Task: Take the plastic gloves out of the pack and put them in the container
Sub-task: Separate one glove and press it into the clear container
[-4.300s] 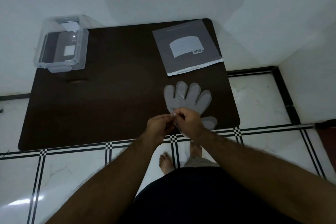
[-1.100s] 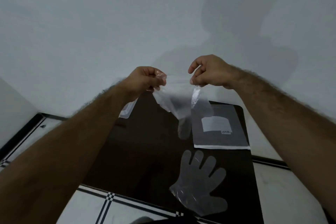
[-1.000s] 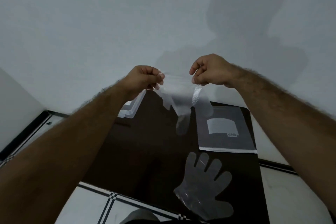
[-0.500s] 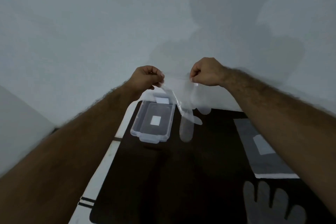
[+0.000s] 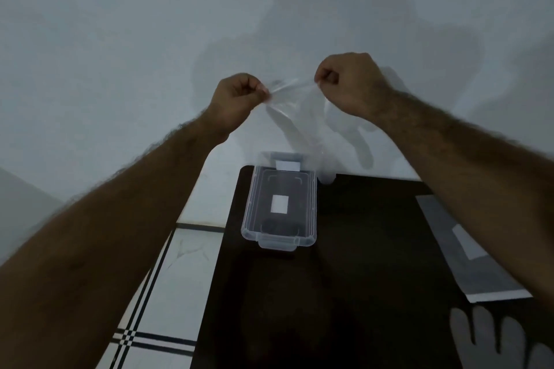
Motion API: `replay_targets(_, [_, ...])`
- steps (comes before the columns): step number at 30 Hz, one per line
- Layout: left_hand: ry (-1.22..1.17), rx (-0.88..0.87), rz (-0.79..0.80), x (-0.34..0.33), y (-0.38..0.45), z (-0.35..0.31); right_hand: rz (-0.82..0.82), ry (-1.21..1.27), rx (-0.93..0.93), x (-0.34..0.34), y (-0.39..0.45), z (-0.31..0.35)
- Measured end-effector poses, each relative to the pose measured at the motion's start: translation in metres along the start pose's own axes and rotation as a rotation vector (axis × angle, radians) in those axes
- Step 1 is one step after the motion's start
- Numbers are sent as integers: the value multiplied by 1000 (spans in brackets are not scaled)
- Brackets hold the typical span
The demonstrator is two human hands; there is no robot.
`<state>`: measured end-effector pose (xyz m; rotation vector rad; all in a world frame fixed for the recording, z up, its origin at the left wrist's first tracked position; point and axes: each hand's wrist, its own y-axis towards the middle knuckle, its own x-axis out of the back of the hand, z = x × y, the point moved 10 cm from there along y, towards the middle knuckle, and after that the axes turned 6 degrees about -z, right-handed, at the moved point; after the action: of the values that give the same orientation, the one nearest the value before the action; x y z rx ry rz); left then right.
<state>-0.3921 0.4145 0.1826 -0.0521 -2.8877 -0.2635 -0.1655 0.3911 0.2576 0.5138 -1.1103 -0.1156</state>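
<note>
My left hand (image 5: 238, 96) and my right hand (image 5: 349, 81) are raised in front of the wall, each pinching the cuff edge of one clear plastic glove (image 5: 302, 126). The glove hangs fingers down between them, above and just behind the clear plastic container (image 5: 311, 210). The open container sits at the far left of the dark table (image 5: 344, 293) with a white label on its bottom. The grey glove pack (image 5: 467, 260) lies flat at the right, partly behind my right forearm. More clear gloves (image 5: 494, 338) lie spread on the table at the lower right.
A white wall rises right behind the table. White floor tiles with black stripes (image 5: 156, 278) show at the left of the table's edge.
My view and both hands have swung left with the hanging glove. The container has come to the middle of the view under the glove, and the pack has slid to the right edge.
</note>
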Motion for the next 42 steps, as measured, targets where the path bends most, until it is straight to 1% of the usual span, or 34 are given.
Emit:
replay_targets(3, [-35, -156, -48, 15, -10, -19, -144, 33, 89, 22, -8, 21])
replay_targets(5, [5, -249, -91, 25, -23, -28, -234, 60, 155, 33, -22, 35])
replay_targets(7, [63, -338, -119, 31, -41, -35, -281, 55, 216, 34, -41, 45])
replay_targets(9, [139, -414, -102, 31, -60, -32, -280, 38, 267, 24, -61, 49])
replay_targets(12, [276, -462, -24, 24, -80, -7, -191, 20, 304, -9, -89, 44])
replay_targets(15, [465, -438, 63, 12, -92, 32, -57, -14, 328, -55, -113, 31])
replay_targets(17, [595, -463, 97, 6, -101, 53, 44, -50, 338, -85, -127, 23])
replay_targets(19, [661, -493, 167, -4, -108, 69, 121, -69, 337, -110, -138, 15])
replay_targets(21, [686, -478, 223, -12, -112, 88, 174, -78, 327, -128, -143, 10])
replay_targets(23, [676, -392, 235, -13, -110, 107, 201, -80, 305, -138, -142, 8])
replay_targets(26, [598, -272, 189, -8, -101, 123, 175, -90, 269, -145, -131, 2])
replay_targets(28, [537, -237, 153, -4, -94, 128, 164, -98, 250, -151, -124, -2])
replay_targets(30, [516, -219, 132, 0, -90, 131, 189, -96, 240, -157, -123, -3])
replay_targets(31, [528, -228, 140, 0, -90, 132, 202, -87, 243, -160, -125, -2])
replay_targets(33, [578, -299, 178, -3, -99, 132, 222, -68, 279, -163, -136, 2])
replay_targets(35, [609, -408, 239, -7, -116, 133, 251, -52, 332, -168, -154, 5])
replay_targets(37, [633, -481, 322, -12, -135, 142, 298, -35, 341, -178, -175, 3])
replay_targets(39, [687, -488, 413, -20, -150, 161, 345, -27, 347, -189, -196, 1])
replay_targets(42, [764, -511, 499, -36, -161, 184, 423, -38, 374, -206, -220, 2])
